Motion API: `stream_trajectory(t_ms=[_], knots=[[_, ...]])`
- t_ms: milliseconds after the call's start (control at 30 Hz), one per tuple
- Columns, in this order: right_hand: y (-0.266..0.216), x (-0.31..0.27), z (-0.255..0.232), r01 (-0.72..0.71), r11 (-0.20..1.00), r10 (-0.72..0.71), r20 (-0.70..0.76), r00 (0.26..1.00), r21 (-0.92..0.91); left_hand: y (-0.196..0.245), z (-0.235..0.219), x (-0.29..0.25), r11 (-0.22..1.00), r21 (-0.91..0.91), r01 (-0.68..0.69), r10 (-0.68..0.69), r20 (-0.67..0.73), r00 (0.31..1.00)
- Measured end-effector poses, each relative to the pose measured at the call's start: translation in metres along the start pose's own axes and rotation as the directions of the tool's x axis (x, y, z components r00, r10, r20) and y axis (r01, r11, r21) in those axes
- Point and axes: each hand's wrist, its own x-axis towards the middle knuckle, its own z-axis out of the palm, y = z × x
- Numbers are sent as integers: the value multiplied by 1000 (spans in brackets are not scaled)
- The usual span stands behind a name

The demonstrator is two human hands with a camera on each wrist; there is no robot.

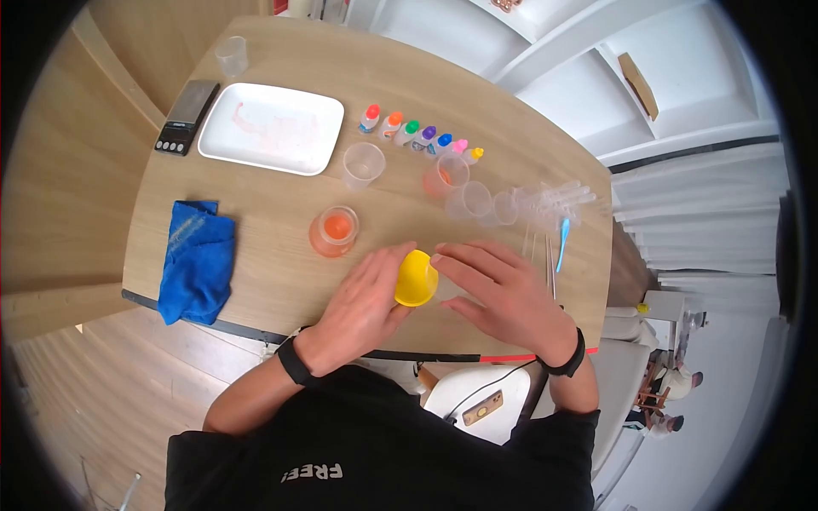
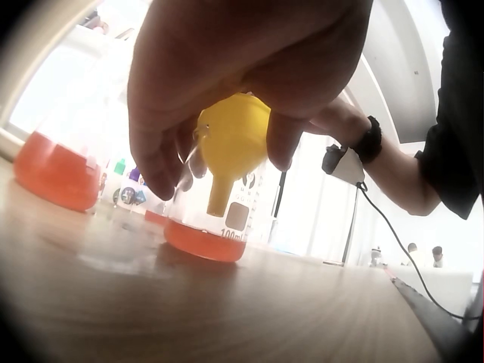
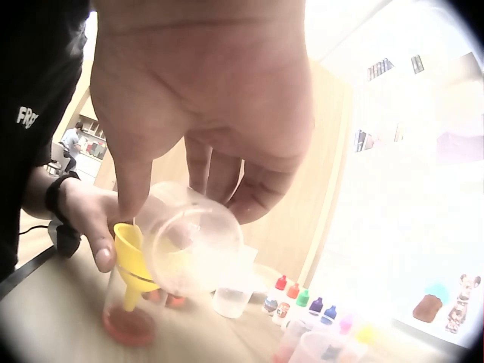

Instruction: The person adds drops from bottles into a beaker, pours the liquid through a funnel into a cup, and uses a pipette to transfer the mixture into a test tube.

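Observation:
A yellow funnel (image 1: 416, 279) sits in the mouth of a clear glass beaker (image 2: 204, 238) holding some orange-red liquid and marked 100ml. My left hand (image 1: 365, 291) holds the funnel by its upper part, the thumb on one side and the fingers on the other, along the glass. In the right wrist view, my right hand (image 3: 208, 98) grips a clear plastic cup (image 3: 193, 238), tipped on its side beside the funnel's wide mouth. From above, this hand hides most of the cup. Ahead of the left hand stands a conical flask (image 1: 334, 233) of orange-red liquid.
Several colour dropper bottles (image 1: 411, 130) stand in a row beyond clear plastic cups (image 1: 365, 164). A white tray (image 1: 271, 157), a black scale (image 1: 183, 119) and a blue cloth (image 1: 196, 264) lie left. Droppers (image 1: 558, 203) and a blue-ended stick (image 1: 563, 243) lie right.

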Motion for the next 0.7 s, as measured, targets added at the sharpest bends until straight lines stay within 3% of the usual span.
stream_trajectory(t_ms=[133,233,333,433,533,700], knots=[[-1,-4,-10,-107,988,114,-61,992,111,0,1,1,1000,13,-17,17,-9,1000],[7,15,-10,-139,983,162,-218,962,119,1,0,2,1000,21,-5,5,-2,1000],[28,41,5,-117,969,176,-272,946,218,1,0,2,1000,22,7,-8,17,1000],[50,66,20,-117,973,163,-237,958,200,2,0,2,999,36,6,-7,6,1000],[59,83,29,-107,990,84,-234,969,-89,1,0,1,999,41,3,-3,-2,1000],[80,98,53,-77,983,46,-178,983,-168,1,-1,1,999,49,4,-4,13,1000]])
